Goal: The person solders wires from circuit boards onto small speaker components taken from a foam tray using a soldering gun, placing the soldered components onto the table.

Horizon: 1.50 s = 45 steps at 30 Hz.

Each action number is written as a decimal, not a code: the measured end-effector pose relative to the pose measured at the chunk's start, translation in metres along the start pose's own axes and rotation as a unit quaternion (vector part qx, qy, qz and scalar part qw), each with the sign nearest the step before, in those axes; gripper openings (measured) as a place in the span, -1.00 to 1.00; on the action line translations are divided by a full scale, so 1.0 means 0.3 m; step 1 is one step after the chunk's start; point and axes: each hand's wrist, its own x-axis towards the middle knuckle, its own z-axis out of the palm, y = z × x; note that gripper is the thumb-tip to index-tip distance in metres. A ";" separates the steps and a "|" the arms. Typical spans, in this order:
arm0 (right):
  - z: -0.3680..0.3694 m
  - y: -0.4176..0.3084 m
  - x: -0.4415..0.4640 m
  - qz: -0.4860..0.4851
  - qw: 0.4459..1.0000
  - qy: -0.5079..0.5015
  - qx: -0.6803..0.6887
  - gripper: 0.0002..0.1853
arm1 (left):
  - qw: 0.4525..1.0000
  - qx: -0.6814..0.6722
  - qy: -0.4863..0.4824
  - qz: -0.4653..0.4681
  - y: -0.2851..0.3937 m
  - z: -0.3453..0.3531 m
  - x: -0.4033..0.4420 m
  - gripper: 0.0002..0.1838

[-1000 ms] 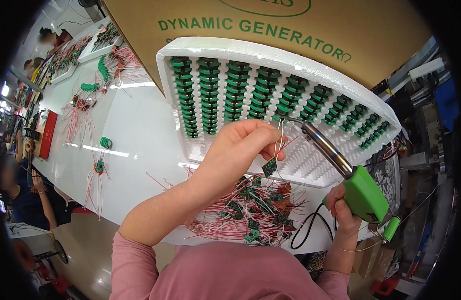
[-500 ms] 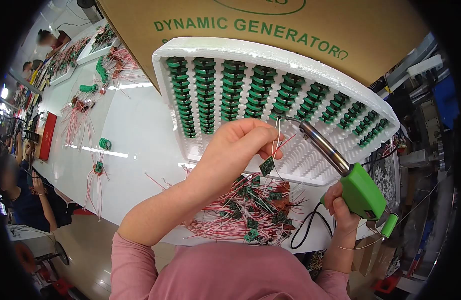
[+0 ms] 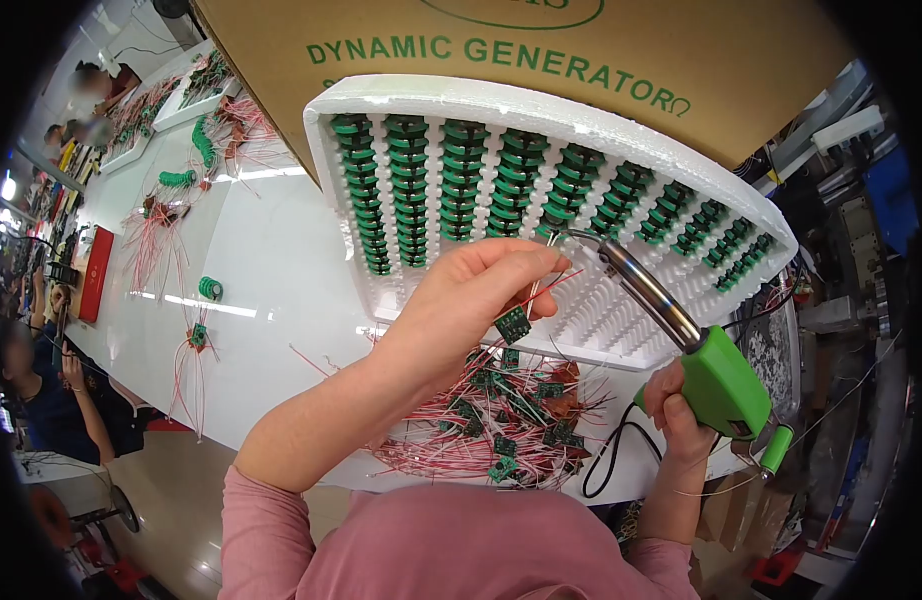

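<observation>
Between thumb and fingers, my left hand (image 3: 491,290) pinches the thin wires of a small green circuit board (image 3: 513,324), which hangs just below it. The white wire ends reach up to a green coil part in a white foam tray (image 3: 621,310). My right hand (image 3: 677,408) is wrapped round the green soldering gun (image 3: 726,380). The gun's bent metal tip meets or nearly meets the wire ends at the coil part. Rows of green round parts (image 3: 461,180) fill the upper part of the tray.
A cardboard box (image 3: 681,60) stands behind the tray. Below the tray lies a pile of wired boards (image 3: 501,420). More wired parts (image 3: 166,212) and a red box (image 3: 95,272) lie on the white table (image 3: 271,240). A co-worker (image 3: 66,400) is at the left.
The small circuit board has swung left and up under my left hand, and its wires slant more. My left fingers have shifted slightly. The soldering gun has barely moved.
</observation>
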 end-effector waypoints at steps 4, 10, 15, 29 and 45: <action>-0.005 0.039 -0.016 -0.002 0.999 0.002 0.041 -0.73 | 1.000 0.011 0.008 0.007 0.004 0.001 -0.009 -0.71; 0.002 0.056 -0.017 -0.035 0.997 -0.014 0.072 -0.67 | 0.996 0.087 0.000 0.036 -0.005 -0.024 -0.023 -0.73; -0.020 0.070 -0.036 -0.001 0.996 -0.002 0.084 -0.75 | 0.991 0.130 0.000 0.042 0.002 -0.020 -0.025 -0.73; -0.025 0.106 -0.041 0.038 0.998 0.014 0.051 -0.84 | 0.998 0.060 0.019 0.000 0.016 -0.019 -0.014 -0.73; -0.030 0.101 -0.041 -0.016 0.998 -0.009 0.067 -0.59 | 0.991 0.118 0.012 0.066 -0.016 -0.007 -0.029 -0.77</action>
